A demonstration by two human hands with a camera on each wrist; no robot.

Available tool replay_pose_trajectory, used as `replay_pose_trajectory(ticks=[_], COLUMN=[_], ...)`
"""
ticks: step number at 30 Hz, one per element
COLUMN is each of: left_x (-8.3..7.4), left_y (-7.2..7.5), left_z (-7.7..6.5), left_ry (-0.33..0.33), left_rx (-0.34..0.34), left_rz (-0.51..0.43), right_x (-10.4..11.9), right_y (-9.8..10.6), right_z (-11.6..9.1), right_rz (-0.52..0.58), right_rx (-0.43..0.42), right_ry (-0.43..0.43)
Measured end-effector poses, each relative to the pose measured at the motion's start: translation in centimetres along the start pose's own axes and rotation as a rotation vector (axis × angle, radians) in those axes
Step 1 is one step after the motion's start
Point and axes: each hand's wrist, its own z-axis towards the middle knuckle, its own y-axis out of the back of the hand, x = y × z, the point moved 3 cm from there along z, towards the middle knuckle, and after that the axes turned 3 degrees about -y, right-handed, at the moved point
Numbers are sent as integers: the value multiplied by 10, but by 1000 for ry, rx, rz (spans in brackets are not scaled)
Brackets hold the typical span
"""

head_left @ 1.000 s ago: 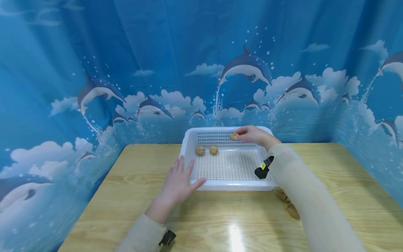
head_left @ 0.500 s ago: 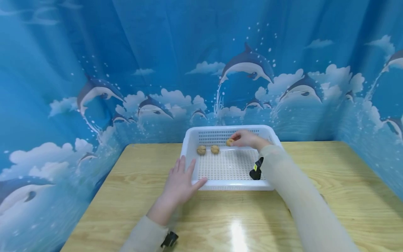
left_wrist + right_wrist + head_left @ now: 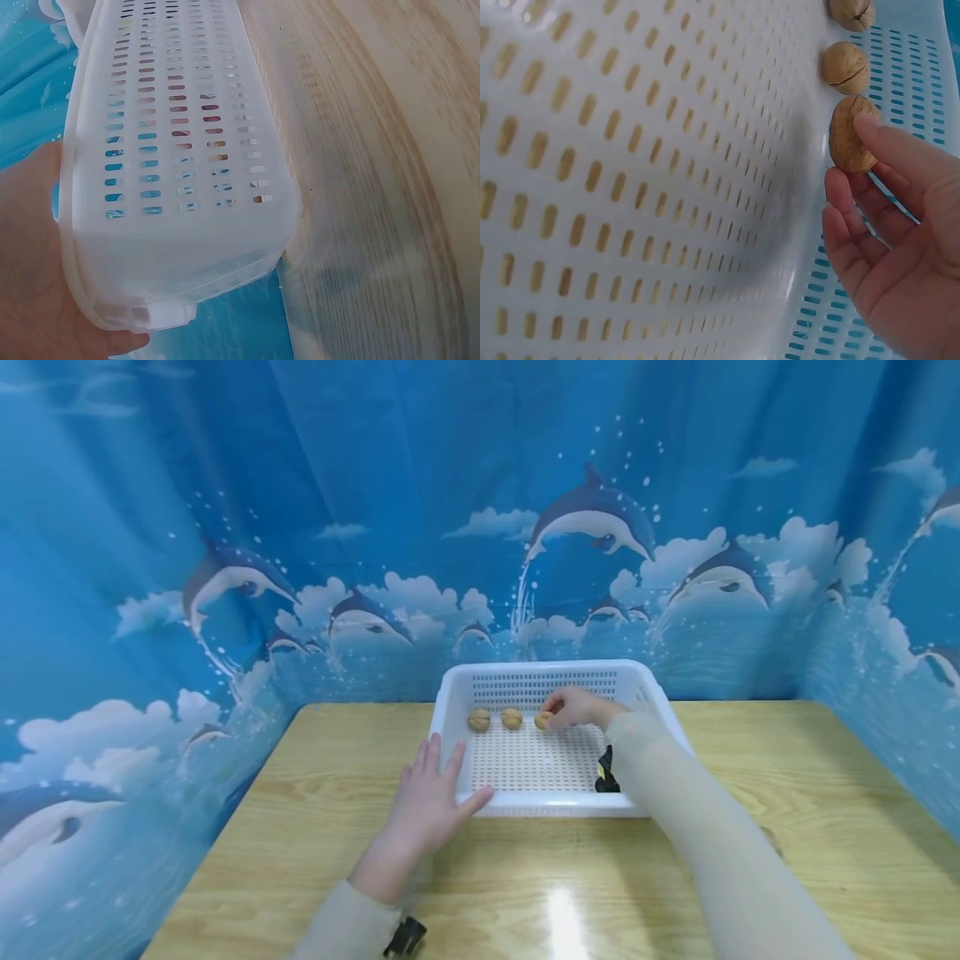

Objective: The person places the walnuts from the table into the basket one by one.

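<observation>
Walnut [image 3: 846, 142] is pinched in the right hand [image 3: 576, 706] — two more walnuts [image 3: 512, 718] at nine o'clock could roll if bumped; left hand [image 3: 426, 795] spreads against the basket [image 3: 555, 803] at eight o'clock.

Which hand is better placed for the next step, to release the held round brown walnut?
Probably the right hand: it pinches the round brown walnut inside the white perforated plastic basket. The left hand rests at the basket's near-left corner.

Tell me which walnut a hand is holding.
The head view's rightmost walnut in the basket: the right hand pinches it; the middle walnut and left walnut touch no hand.
</observation>
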Motion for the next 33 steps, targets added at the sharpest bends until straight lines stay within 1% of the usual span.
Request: replay_pose_trajectory(ticks=[4,11,13,19,21,26,30,33], left_x=[-1,-3,-3,-3,-3,-2,-1,-1], left_y=[-2,-2,-2,-3,-3,-1,1,1], left_z=[-1,-4,-5,-5,-5,-3,0,1], left_ry=[-4,1,-1,-8,-11,-21,-19,-17], left_rx=[1,4,2,-10,-10,-20,-16,-5], left_rz=[-3,-5,-9,-4,-5,2,-3,-3], right_x=[-3,-2,-1,3,5,9,3,-6], right_y=[-3,-4,-2,12,20,47,67,75], right_z=[2,-3,-5,-14,-20,-45,-65,-83], right_rz=[-1,67,70,133,148,160,178,198], right_rx=[-15,-32,-28,-27,-22,-7,-9,-17], right_ry=[-9,8,29,44,41,39,72,91])
